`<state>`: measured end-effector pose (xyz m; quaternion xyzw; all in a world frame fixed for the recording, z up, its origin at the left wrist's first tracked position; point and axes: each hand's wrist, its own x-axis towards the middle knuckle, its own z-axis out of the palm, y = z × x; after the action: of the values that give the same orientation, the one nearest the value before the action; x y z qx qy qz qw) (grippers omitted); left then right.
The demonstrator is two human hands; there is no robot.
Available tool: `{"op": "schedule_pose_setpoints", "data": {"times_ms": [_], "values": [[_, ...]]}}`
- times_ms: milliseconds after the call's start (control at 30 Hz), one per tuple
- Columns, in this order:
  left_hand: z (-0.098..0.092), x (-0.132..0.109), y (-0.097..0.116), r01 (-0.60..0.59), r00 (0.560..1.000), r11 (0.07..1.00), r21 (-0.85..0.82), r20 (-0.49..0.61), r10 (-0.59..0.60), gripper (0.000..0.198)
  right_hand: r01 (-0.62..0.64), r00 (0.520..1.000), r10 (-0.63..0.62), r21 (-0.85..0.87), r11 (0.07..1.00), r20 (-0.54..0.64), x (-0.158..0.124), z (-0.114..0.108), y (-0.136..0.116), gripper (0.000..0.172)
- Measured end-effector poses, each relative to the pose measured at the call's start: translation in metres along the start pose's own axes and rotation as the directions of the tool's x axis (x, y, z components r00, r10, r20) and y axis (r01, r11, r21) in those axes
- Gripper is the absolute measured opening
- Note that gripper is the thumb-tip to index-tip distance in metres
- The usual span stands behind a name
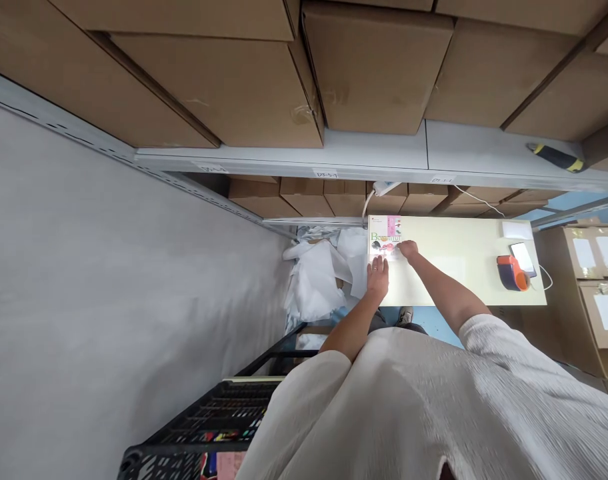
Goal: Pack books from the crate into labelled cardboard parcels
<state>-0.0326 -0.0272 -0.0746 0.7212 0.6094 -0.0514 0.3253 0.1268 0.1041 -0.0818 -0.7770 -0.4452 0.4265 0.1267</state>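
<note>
A flat printed package [385, 238] with the word "Beautiful", small pictures and a pink label [394, 225] lies at the left end of the cream tabletop [454, 267]. My left hand [378, 279] rests flat with its fingers stretched out on the package's near edge. Curled at the package's right edge is my right hand [409, 250]. Its fingers are closed, and whatever they pinch is too small to make out.
On the table's right end are a phone [523, 259], an orange-and-navy object [512, 273] and a white box [517, 230]. A shelf [364, 150] of cartons overhangs, carrying a yellow-black cutter [557, 157]. White packing sheets [317, 280] lie left; a black crate [219, 407] stands near me.
</note>
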Motion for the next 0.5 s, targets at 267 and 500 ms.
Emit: {"op": "schedule_pose_setpoints", "data": {"times_ms": [267, 500], "values": [[0.004, 0.001, 0.001, 0.003, 1.000, 0.999, -0.041, -0.020, -0.004, 0.095, -0.201, 0.980, 0.200, 0.043, 0.979, 0.015, 0.003, -0.004, -0.007, 0.010], [0.005, 0.001, 0.009, 0.051, 0.997, 0.998, -0.021, -0.064, -0.052, 0.093, -0.023, 0.999, 0.026, -0.127, 0.992, 0.023, -0.008, -0.013, -0.015, 0.010]]}}
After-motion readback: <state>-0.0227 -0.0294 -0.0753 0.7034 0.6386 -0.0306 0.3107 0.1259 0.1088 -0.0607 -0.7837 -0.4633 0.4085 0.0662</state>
